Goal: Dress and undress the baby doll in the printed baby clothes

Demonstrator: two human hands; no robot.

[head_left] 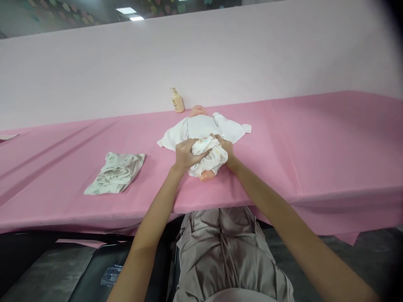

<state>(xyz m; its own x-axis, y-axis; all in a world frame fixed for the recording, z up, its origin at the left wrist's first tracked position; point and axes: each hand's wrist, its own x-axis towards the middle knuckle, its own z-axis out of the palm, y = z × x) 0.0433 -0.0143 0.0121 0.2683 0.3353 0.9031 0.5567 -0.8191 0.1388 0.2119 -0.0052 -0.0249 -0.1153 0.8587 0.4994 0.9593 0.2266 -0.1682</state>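
Observation:
A baby doll lies on its back on the pink-covered table, its head toward the wall. It has on a white top with the sleeves spread out to both sides. Bunched around the doll's legs are white patterned baby trousers, and a bare foot pokes out at the near end. From the left, my left hand grips the bunched cloth, thumb on top. My right hand closes on its other side, with the fingertips partly hidden by the fabric.
A folded patterned cloth lies to the left on the pink tablecloth. Behind the doll a cream pump bottle stands against the white wall. Below the table's front edge is a black chair with a clear plastic item.

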